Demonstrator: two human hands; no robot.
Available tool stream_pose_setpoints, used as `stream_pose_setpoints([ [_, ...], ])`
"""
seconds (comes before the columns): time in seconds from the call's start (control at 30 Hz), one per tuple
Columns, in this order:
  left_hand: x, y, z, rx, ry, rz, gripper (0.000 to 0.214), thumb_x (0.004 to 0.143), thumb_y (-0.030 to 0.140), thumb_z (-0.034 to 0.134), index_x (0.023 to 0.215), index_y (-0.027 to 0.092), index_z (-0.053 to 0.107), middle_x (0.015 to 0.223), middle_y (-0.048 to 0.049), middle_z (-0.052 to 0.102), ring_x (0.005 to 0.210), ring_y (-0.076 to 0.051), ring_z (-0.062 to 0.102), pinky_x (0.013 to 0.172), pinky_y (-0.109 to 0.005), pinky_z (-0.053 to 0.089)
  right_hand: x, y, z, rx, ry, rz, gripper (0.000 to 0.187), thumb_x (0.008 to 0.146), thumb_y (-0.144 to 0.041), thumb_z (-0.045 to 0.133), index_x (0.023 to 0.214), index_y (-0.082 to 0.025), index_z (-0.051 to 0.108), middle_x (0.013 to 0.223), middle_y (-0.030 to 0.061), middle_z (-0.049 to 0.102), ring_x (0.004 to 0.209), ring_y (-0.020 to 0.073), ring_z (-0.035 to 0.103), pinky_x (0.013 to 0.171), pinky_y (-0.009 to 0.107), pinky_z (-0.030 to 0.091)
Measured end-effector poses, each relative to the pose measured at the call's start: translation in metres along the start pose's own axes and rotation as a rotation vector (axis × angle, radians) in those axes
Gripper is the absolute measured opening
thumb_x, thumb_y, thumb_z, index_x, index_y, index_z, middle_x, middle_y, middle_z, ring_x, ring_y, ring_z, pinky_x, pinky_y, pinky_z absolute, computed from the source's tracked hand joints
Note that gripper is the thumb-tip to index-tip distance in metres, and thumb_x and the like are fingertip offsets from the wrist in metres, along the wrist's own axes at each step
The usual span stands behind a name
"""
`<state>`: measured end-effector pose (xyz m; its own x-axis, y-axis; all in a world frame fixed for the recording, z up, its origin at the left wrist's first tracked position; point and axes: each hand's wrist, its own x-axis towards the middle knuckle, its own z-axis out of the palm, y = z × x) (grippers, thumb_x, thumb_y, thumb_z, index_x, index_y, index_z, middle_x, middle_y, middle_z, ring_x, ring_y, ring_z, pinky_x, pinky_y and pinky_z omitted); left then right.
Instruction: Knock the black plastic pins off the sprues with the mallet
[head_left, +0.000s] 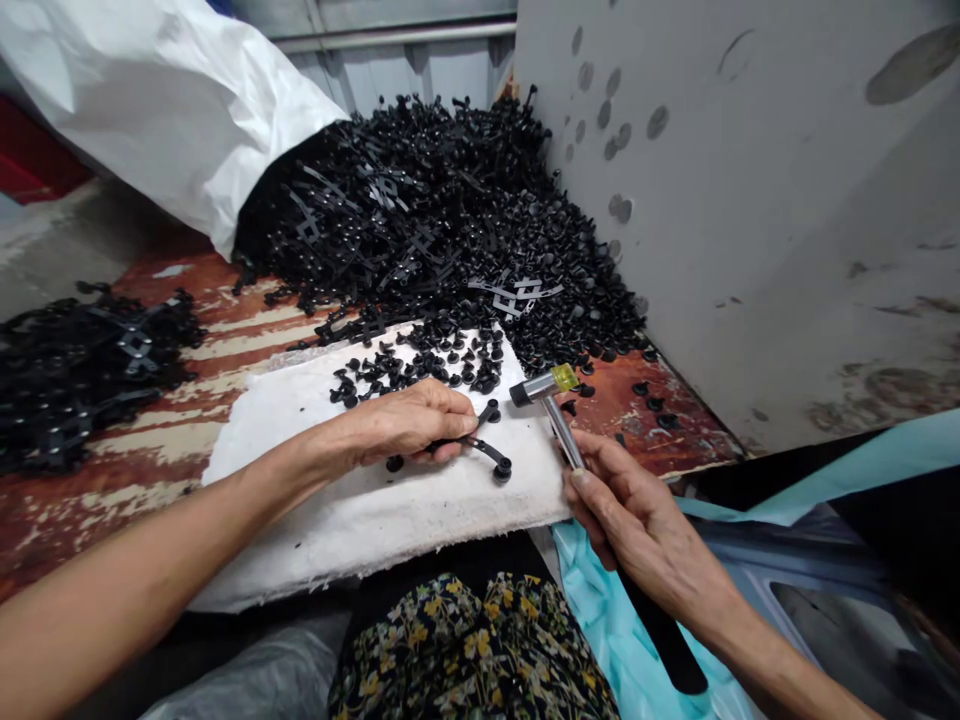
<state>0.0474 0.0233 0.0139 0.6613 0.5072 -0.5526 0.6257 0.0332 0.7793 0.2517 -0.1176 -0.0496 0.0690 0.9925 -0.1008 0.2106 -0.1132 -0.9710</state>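
Observation:
Over the white cloth pad point(322, 520), my left hand point(409, 422) is closed on a black hinged bracket point(484, 447) with thin arms. Round black caps sit at the ends of its two arms on the right. My right hand point(622, 495) grips a small mallet point(559, 425) by its metal shaft; the black handle end points down toward me. The mallet's head has a black face on the left and a yellow face on the right, just right of the bracket. Loose black caps point(420, 365) lie on the pad's far part.
A large heap of black caps and brackets point(450, 220) fills the back, spilling from a white sack point(172, 110). More brackets point(82, 370) are piled at left on the worn red board point(240, 325). A grey panel point(735, 200) stands at right; turquoise plastic point(600, 600) hangs below.

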Motion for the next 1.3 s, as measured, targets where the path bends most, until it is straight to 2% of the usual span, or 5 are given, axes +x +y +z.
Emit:
stream_pose_setpoints([
  [0.1, 0.003, -0.005, -0.005, 0.056, -0.009, 0.027, 0.035, 0.087, 0.037, 0.050, 0.057, 0.018, 0.048, 0.044, 0.0049, 0.039, 0.038, -0.006, 0.028, 0.037, -0.022, 0.016, 0.000, 0.000, -0.003, -0.143, 0.058, -0.073, 0.041, 0.095, -0.038, 0.048, 0.132, -0.021, 0.055, 0.094, 0.0082, 0.071, 0.086, 0.0236, 0.069, 0.072, 0.036, 0.058],
  [0.3, 0.009, -0.005, -0.013, 0.065, -0.058, 0.020, 0.035, 0.084, 0.038, 0.054, 0.056, 0.018, 0.047, 0.044, 0.0035, 0.041, 0.037, -0.007, 0.030, 0.037, -0.022, 0.018, 0.003, -0.018, -0.009, -0.443, 0.066, -0.416, 0.048, 0.097, -0.019, 0.044, 0.145, -0.024, 0.043, 0.146, 0.0071, 0.053, 0.133, 0.0215, 0.049, 0.112, 0.040, 0.040],
  [0.53, 0.013, -0.007, -0.020, 0.094, -0.123, 0.038, 0.035, 0.082, 0.039, 0.055, 0.055, 0.019, 0.047, 0.043, 0.0038, 0.041, 0.037, -0.007, 0.030, 0.036, -0.022, 0.019, 0.010, -0.034, -0.015, -0.586, 0.067, -0.646, 0.067, 0.092, -0.003, 0.043, 0.153, -0.028, 0.030, 0.147, 0.0050, 0.052, 0.131, 0.0205, 0.052, 0.108, 0.036, 0.045],
  [1.17, 0.010, -0.003, -0.016, 0.059, -0.094, 0.027, 0.033, 0.079, 0.032, 0.054, 0.050, 0.019, 0.046, 0.040, 0.0026, 0.041, 0.034, -0.007, 0.029, 0.035, -0.021, 0.018, 0.009, -0.029, -0.016, -0.662, -0.054, -0.580, 0.060, 0.091, -0.006, 0.040, 0.149, -0.022, 0.040, 0.141, 0.0118, 0.057, 0.124, 0.0296, 0.058, 0.102, 0.050, 0.050],
  [1.3, 0.010, 0.000, -0.016, 0.110, -0.099, 0.027, 0.033, 0.080, 0.031, 0.053, 0.050, 0.018, 0.049, 0.040, 0.0023, 0.042, 0.034, -0.007, 0.031, 0.035, -0.021, 0.021, 0.011, -0.027, -0.016, -0.554, 0.097, -0.578, 0.065, 0.092, -0.006, 0.041, 0.153, -0.027, 0.032, 0.147, 0.0078, 0.051, 0.131, 0.0259, 0.051, 0.107, 0.048, 0.045],
])
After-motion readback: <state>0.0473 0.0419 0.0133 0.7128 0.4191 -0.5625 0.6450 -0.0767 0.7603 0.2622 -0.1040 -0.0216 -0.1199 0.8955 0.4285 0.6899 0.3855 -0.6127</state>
